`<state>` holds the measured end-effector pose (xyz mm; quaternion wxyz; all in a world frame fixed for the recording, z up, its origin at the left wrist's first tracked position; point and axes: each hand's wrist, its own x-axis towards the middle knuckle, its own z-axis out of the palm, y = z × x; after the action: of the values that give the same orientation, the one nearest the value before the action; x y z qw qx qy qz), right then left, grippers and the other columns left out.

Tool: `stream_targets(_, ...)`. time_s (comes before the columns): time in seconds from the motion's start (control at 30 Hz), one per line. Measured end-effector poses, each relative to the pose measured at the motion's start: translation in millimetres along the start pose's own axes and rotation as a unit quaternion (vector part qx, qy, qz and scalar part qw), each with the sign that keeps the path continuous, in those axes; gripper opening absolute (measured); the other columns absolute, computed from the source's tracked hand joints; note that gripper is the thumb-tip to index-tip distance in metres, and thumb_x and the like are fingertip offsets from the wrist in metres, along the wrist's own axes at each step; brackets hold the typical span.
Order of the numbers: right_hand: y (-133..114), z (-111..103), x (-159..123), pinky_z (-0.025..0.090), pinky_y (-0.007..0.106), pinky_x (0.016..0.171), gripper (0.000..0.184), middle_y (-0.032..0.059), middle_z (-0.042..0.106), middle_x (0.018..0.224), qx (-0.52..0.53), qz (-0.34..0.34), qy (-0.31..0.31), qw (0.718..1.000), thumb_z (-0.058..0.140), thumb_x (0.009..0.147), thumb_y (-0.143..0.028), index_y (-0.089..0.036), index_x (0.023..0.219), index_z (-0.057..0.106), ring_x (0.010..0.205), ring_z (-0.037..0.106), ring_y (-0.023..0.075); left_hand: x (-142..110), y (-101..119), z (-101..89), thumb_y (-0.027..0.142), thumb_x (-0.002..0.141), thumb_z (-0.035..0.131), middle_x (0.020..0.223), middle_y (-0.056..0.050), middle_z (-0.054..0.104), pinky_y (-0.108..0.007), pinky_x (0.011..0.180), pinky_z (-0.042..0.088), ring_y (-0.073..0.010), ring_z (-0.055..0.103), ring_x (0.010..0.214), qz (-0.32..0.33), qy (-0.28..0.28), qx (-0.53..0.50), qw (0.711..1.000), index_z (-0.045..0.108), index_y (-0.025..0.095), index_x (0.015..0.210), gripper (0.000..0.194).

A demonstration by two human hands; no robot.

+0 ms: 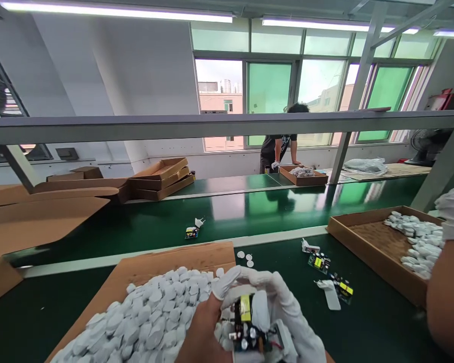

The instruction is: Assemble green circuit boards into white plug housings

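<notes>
Currently: one circuit board (245, 322) clasped between my left hand (208, 330) and gloved right hand (297, 322).
From my grip: three white discs (248, 257), 12 o'clock; one board (191, 232), 11; two boards (319, 262), 2. Two open cartons: left carton (136, 267), 9, heaped with white pieces (151, 312); right carton (376, 249), 2, partly filled likewise.

Dark green bench (378, 333) — cardboard trays (374, 263), loose circuit boards (319, 262), small white discs (248, 257) on top.
</notes>
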<state>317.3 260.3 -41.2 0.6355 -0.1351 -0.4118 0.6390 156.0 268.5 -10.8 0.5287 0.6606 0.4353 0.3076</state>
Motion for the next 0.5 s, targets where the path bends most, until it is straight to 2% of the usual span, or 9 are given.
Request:
stream_targets(0.07, -8.2, -3.7, 4.9, 0.049, 0.041, 0.101, 0.041, 0.0018, 0.069, 0.117, -0.016, -0.003, 0.041, 0.999, 0.055, 0.083, -0.063, -0.028, 0.086, 0.075, 0.112, 0.063, 0.0228, -0.1, 8.8, 0.3, 0.058, 0.046, 0.087, 0.12, -0.019, 0.06, -0.056, 0.111, 0.035, -0.0438, 0.045, 0.126, -0.004, 0.049, 0.09, 0.995, 0.063, 0.015, 0.118, 0.088)
stream_targets(0.13, -17.3, -7.7, 8.0, 0.044, 0.046, 0.106, 0.044, 0.0067, 0.07, 0.115, -0.122, -0.001, 0.068, 0.99, 0.055, 0.084, -0.062, -0.024, 0.093, 0.076, 0.112, 0.062, 0.0269, 1.5, 17.1, 0.4, 0.058, 0.052, 0.082, 0.121, -0.017, 0.063, -0.052, 0.11, 0.037, -0.0406, 0.05, 0.122, 0.016, 0.051, 0.146, 0.988, 0.066, 0.017, 0.116, 0.077)
stream_targets(0.2, -24.3, -10.2, 8.2, 0.039, 0.046, 0.11, 0.046, 0.009, 0.071, 0.113, -0.274, -0.051, 0.068, 0.958, 0.053, 0.086, -0.061, -0.023, 0.095, 0.077, 0.116, 0.059, 0.0283, 2.9, 22.5, 0.2, 0.055, 0.055, 0.082, 0.122, -0.012, 0.065, -0.042, 0.107, 0.042, -0.0353, 0.056, 0.116, 0.055, 0.028, 0.153, 0.986, 0.067, 0.021, 0.116, 0.071)
stream_targets(0.27, -26.1, -10.4, 6.1, 0.04, 0.04, 0.108, 0.042, 0.0069, 0.072, 0.11, -0.365, -0.142, 0.057, 0.918, 0.049, 0.091, -0.056, -0.026, 0.093, 0.078, 0.116, 0.059, 0.0241, 3.1, 25.1, -0.3, 0.057, 0.055, 0.081, 0.121, -0.007, 0.066, -0.034, 0.104, 0.045, -0.0309, 0.059, 0.112, 0.087, 0.022, 0.139, 0.986, 0.068, 0.024, 0.113, 0.068)
stream_targets(0.33, -22.5, -8.7, 3.9, 0.046, 0.032, 0.1, 0.034, 0.0045, 0.073, 0.107, -0.38, -0.215, 0.049, 0.898, 0.05, 0.092, -0.05, -0.029, 0.098, 0.076, 0.108, 0.063, 0.0191, 2.3, 26.2, -1.4, 0.062, 0.056, 0.079, 0.118, -0.005, 0.068, -0.03, 0.102, 0.046, -0.0289, 0.06, 0.11, 0.091, 0.031, 0.142, 0.985, 0.07, 0.025, 0.108, 0.064)
stream_targets(0.37, -19.4, -7.6, 3.1, 0.047, 0.029, 0.097, 0.031, 0.004, 0.073, 0.106, -0.38, -0.225, 0.043, 0.896, 0.052, 0.092, -0.047, -0.029, 0.103, 0.075, 0.104, 0.064, 0.0175, 1.9, 26.5, -2.1, 0.062, 0.057, 0.078, 0.117, -0.005, 0.068, -0.028, 0.101, 0.046, -0.0283, 0.061, 0.109, 0.088, 0.031, 0.151, 0.984, 0.071, 0.025, 0.106, 0.062)
stream_targets(0.5, -9.0, -6.3, 5.5, 0.049, 0.029, 0.094, 0.034, 0.0081, 0.071, 0.106, -0.377, -0.186, 0.025, 0.907, 0.054, 0.091, -0.046, -0.02, 0.104, 0.073, 0.101, 0.065, 0.0181, 2.0, 26.8, -6.1, 0.053, 0.063, 0.073, 0.106, -0.006, 0.069, -0.025, 0.093, 0.048, -0.0256, 0.061, 0.102, 0.078, 0.04, 0.202, 0.975, 0.069, 0.022, 0.098, 0.047)
